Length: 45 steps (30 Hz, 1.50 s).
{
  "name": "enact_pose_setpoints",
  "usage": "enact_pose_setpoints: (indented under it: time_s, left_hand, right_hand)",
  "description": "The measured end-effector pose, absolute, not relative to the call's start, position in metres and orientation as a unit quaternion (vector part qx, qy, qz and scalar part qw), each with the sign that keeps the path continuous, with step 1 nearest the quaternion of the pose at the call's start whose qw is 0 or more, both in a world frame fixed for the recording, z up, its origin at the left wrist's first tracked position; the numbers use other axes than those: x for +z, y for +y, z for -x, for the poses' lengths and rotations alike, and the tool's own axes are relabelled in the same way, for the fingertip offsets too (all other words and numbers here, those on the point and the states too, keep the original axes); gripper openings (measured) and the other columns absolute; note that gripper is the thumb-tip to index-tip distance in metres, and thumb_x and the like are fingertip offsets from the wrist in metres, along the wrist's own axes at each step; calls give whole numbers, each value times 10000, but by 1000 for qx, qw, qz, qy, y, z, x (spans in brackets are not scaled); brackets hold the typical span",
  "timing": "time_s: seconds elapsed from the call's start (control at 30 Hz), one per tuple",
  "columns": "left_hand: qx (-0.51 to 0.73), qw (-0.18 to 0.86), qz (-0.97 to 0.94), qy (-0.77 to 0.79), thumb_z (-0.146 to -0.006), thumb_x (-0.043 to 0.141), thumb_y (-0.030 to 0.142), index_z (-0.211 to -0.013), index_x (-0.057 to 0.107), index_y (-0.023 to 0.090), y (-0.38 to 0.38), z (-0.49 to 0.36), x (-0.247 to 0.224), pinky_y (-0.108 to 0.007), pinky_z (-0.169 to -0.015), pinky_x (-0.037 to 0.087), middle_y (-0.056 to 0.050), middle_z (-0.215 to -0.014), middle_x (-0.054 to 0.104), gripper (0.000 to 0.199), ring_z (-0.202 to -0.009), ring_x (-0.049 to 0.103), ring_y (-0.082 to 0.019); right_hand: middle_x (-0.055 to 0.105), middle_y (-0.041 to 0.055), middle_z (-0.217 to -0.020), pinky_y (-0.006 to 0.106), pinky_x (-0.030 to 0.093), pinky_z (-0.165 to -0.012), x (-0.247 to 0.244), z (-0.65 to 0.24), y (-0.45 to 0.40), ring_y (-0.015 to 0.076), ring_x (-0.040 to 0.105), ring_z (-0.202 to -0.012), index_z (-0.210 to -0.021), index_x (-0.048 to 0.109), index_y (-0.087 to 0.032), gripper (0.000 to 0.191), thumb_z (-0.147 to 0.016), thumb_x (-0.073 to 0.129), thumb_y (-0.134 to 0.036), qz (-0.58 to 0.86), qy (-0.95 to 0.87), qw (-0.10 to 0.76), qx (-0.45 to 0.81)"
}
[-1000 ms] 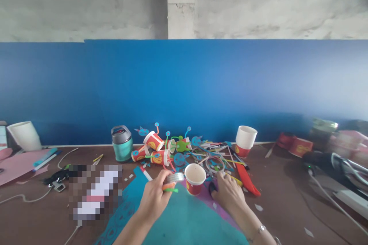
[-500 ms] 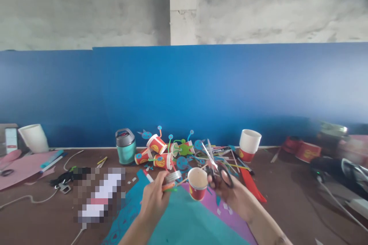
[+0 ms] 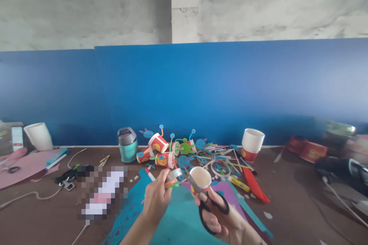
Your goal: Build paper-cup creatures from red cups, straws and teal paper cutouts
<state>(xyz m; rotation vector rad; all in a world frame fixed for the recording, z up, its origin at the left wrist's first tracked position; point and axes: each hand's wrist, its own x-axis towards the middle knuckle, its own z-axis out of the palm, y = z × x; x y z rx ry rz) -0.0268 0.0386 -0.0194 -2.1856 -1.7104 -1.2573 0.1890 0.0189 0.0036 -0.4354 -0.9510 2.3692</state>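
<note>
Scissors (image 3: 197, 188), before the upright paper cup (image 3: 202, 176): judged rigid, moderately light; best held by the loops, where my right hand (image 3: 217, 218) is curled. Cup: likely light, crushable. My left hand (image 3: 156, 196), nearly closed, grips a tape roll (image 3: 174, 175). Lettering on tipped cups (image 3: 158, 143): illegible.

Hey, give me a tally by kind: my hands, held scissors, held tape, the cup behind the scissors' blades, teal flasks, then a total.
Hands: 2 (left hand, right hand)
Scissors: 1
Tape: 1
Cup: 1
Flask: 1
Total: 6
</note>
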Motion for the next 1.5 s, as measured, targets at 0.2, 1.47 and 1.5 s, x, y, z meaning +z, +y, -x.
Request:
enact_pose_setpoints:
  time_s: [0.2, 1.47, 1.5]
  left_hand:
    - [-442, 101, 753, -477, -842, 394, 150, -1090, 546, 198, 37, 16, -23, -233, -620, 534, -65, -880, 748, 295, -740, 720, -185]
    - [-436, -99, 793, -413, -829, 515, 187, -1257, 546, 233, 24, 8, -14, -253, -692, 518, -50, -904, 702, 431, -769, 659, -172]
    - [-442, -94, 790, -414, -837, 524, 208, -1253, 547, 223, 24, 7, -13, -246, -675, 514, -49, -889, 699, 416, -746, 652, -165]
  right_hand:
    - [407, -105, -418, 94, 121, -271, -2, -179, 17, 8, 280, -324, -846, 602, -157, 465, -696, 722, -580, 125, -286, 317, 895]
    - [694, 53, -918, 236, 506, -650, 3, -183, 15, 155, 615, -706, -1064, 632, -220, 219, -871, 530, -211, 371, -781, 465, 192]
    - [691, 60, -932, 244, 509, -659, 0, -184, 17, 159, 615, -709, -1103, 614, -219, 245, -878, 521, -203, 367, -789, 461, 174]
